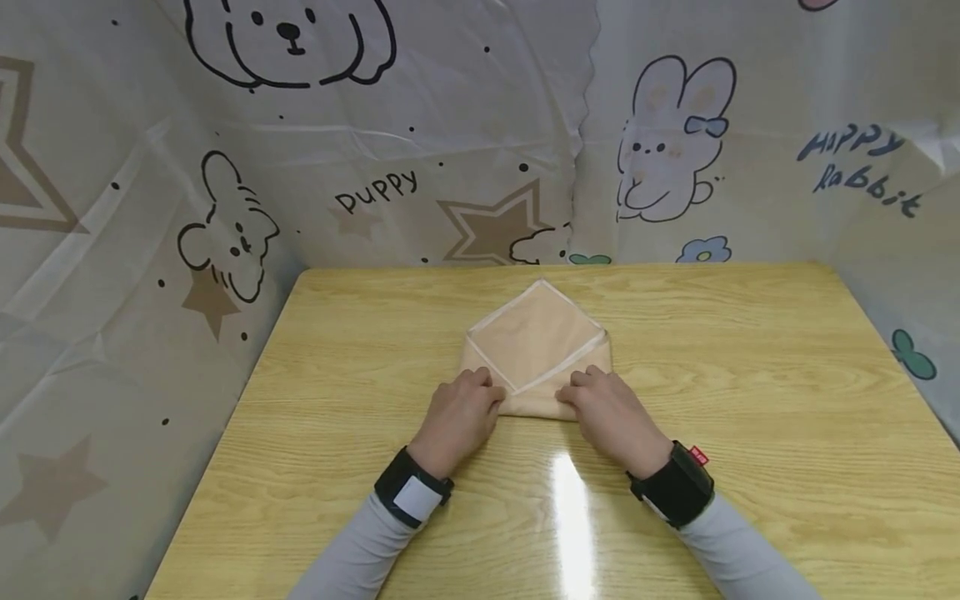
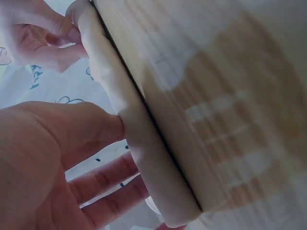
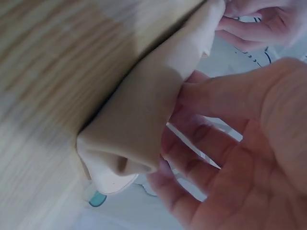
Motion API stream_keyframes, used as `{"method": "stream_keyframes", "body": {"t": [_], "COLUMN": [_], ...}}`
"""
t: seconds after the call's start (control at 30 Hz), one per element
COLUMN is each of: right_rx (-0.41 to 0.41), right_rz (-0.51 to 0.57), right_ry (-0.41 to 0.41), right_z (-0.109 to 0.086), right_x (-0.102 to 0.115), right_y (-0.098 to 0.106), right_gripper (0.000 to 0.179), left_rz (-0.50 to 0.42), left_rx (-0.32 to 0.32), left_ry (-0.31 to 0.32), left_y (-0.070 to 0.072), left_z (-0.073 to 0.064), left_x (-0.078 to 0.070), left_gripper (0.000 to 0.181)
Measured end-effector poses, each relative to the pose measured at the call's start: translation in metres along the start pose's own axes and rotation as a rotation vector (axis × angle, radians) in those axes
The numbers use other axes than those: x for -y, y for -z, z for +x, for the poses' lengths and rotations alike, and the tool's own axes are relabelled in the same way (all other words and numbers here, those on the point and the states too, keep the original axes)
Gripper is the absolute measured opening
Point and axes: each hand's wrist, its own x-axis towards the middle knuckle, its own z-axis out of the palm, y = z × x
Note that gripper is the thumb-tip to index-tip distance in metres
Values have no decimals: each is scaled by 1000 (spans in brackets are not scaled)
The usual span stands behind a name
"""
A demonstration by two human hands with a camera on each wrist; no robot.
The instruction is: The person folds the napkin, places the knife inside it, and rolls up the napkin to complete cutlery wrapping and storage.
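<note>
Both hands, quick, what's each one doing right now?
Left hand: holding the folded beige cloth, left part of its near side.
Right hand: holding that cloth too, farther right.

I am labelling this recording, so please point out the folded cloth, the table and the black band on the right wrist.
Folded cloth (image 1: 536, 340), head view: panel between its pale edging lines.
Table (image 1: 750, 367), head view: wooden top, right of the cloth.
Black band (image 1: 677, 487), head view: its outer face.

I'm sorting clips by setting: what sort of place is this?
Probably a makeshift recording booth: cartoon-printed sheets hang along the sides and back of a wood-grain table, and the person wears black wristbands.
</note>
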Motion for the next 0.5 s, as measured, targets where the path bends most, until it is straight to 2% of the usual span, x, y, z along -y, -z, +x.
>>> {"method": "stream_keyframes", "body": {"t": [0.13, 0.33, 0.5], "right_rx": [-24, 19, 11], "right_rz": [-47, -30, -42], "right_ry": [-26, -52, -62], "right_z": [-2, -8, -7], "right_x": [7, 17, 18], "right_y": [2, 8, 5], "right_gripper": [29, 20, 20], "left_rz": [-2, 15, -2], "left_rx": [25, 72, 46], "left_ry": [-14, -27, -59], "left_y": [2, 2, 0], "left_z": [-1, -1, 2], "left_x": [0, 2, 6], "left_gripper": [13, 19, 23]}}
